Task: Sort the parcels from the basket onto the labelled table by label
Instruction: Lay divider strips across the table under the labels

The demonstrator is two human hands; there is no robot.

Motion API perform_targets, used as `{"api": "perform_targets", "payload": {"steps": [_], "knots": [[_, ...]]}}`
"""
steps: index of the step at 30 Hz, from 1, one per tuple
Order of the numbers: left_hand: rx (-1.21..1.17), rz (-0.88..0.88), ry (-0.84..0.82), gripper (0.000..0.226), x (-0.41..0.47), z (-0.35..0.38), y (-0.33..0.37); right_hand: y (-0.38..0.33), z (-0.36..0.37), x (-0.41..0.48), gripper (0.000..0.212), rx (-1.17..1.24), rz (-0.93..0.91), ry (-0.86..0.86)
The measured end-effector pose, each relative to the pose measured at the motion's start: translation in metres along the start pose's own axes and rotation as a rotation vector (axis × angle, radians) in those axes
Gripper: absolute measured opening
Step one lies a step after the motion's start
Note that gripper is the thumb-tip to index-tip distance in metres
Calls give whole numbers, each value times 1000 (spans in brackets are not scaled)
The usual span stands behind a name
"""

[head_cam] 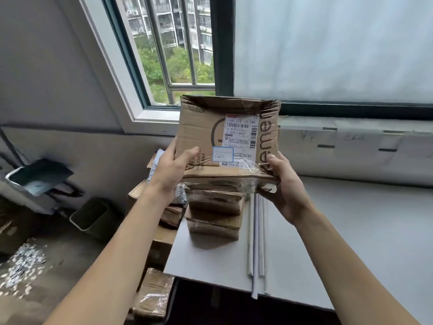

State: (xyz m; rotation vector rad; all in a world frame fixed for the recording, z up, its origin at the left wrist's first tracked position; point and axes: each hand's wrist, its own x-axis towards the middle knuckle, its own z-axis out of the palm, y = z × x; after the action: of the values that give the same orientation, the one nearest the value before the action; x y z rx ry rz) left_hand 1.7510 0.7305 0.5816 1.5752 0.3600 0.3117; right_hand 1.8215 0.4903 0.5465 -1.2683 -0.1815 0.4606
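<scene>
While aloft, parcel (206, 127) above stacked parcels (214, 212).

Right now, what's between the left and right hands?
Head view: a cardboard parcel, held at its lower edge by the left hand and right hand.

- Up in mid-air, before the window (173, 55) and above the left part of the table (351, 242): parcel (225, 137), gripped by left hand (174, 170) at its lower left edge and right hand (283, 186) at its lower right corner.
- Directly below, on the table near its left edge: stack of parcels (215, 212).
- Just right of that stack, flat on the table, running front to back: strips (256, 235).
- Behind the table, along the wall under the sill: paper labels (356, 137), side by side.
- Left of the table, lower down: boxes (161, 240), with a bagged parcel (159, 160) above them, behind the left hand.
- Further left, on the floor: bin (90, 216); nearer and left again, scraps (21, 263).
- Below the table's front left corner: taped parcel (152, 294).
</scene>
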Motion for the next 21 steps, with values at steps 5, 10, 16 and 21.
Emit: {"api": "perform_targets", "payload": {"steps": [5,10,16,21], "knots": [[60,8,26,50,40,2,5,-8,-5,43,40,-36,10,-26],[262,42,318,60,62,1,-5,3,-6,64,38,-101,51,-39],[655,436,310,54,36,14,-19,38,-16,65,59,-143,89,145],[493,649,193,31,-3,35,-59,85,-38,50,42,-189,142,380]]}}
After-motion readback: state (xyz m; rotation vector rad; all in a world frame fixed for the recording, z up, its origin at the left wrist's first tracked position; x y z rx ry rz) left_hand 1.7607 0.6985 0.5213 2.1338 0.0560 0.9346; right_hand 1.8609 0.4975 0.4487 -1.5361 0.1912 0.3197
